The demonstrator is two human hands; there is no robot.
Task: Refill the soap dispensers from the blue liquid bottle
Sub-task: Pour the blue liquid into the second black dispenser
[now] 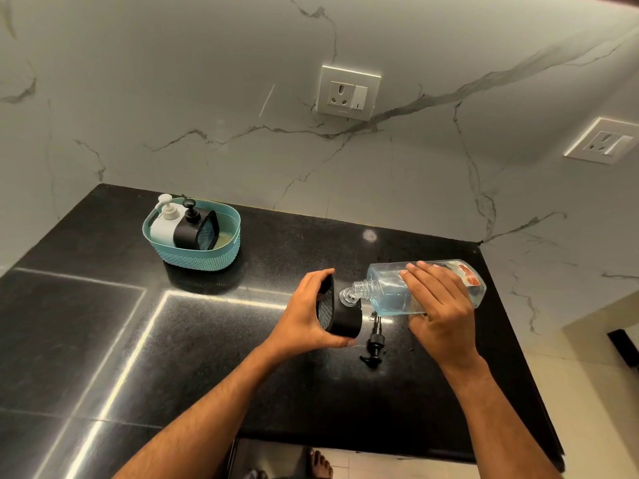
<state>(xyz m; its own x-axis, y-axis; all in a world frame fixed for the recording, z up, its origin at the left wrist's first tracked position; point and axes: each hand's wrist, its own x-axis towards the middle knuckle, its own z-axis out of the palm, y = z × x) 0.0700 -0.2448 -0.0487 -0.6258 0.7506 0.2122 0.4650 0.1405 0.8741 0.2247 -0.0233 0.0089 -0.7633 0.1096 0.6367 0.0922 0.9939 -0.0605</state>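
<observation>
Toward the counter's (103, 340) back-left corner a teal basket (193, 257) holds two more dispensers; near the front-right edge the left hand (304, 312) grips the black dispenser (342, 319); the right hand (439, 302) wraps the tipped blue liquid bottle (390, 292), spout at the opening; its pump (374, 344) lies just beside; pouring seems underway; next, level the bottle before overflow.
</observation>
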